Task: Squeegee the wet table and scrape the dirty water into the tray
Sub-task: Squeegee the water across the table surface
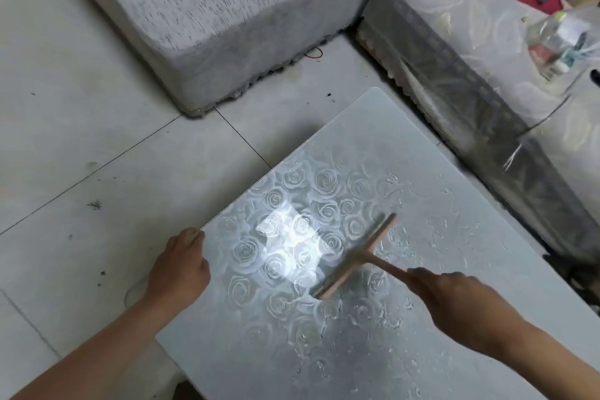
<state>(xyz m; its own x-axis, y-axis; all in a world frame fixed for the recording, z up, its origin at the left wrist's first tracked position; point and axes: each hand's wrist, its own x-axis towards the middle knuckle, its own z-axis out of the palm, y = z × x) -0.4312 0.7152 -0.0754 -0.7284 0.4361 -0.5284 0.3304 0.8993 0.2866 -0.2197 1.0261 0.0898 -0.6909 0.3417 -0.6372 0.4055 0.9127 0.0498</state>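
The low white table point(383, 133) has a rose pattern and a wet top, with streaks and beads of water mostly on its right and near parts. A pinkish T-shaped squeegee point(357, 256) lies blade-down near the table's middle. My right hand point(454, 299) grips its handle from the right. My left hand point(180, 265) holds the table's left edge, thumb on top and fingers curled around the rim. No tray is in view.
Grey tiled floor point(81, 146) lies to the left, with dark specks. A covered sofa block point(207, 19) stands behind the table. To the right is a plastic-wrapped bench point(480, 75) with a bag of small items point(561, 42).
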